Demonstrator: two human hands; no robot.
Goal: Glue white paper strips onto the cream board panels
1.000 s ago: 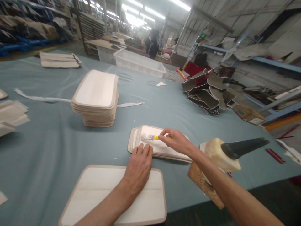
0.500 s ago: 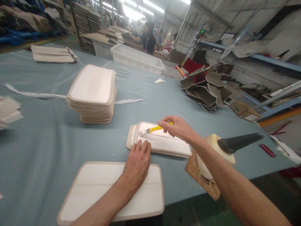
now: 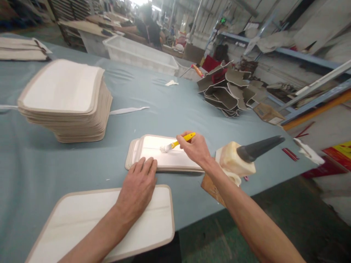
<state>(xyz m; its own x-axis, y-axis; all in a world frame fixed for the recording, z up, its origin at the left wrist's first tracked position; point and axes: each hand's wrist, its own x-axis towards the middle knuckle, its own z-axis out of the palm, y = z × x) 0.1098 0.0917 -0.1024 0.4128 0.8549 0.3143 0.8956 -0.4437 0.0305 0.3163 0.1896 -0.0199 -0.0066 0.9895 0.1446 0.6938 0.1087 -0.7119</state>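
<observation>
My right hand (image 3: 195,147) grips a yellow-handled paintbrush (image 3: 175,144), its pale bristles against the top of a short stack of white panels (image 3: 175,157) with beige borders. Fingers stretched out, my left hand (image 3: 139,184) rests its fingertips on the near edge of that stack. Under my left forearm lies a larger white panel (image 3: 90,208) with a beige border. Right of the stack, partly behind my right forearm, stands a cream plastic container (image 3: 233,160) with a dark grey cone (image 3: 260,148) on it, beside a brown board (image 3: 212,188).
A tall stack of bordered panels (image 3: 63,91) stands at left. Dark curved pieces (image 3: 227,93) are heaped at the back right, near a cardboard box (image 3: 267,113). A white plastic bin (image 3: 139,53) stands along the far edge, with a person (image 3: 148,27) beyond.
The view has shifted right and down. My right hand has tilted the brush more steeply, and its bristles have moved toward the middle of the panel. My left hand stays on the near edge.
</observation>
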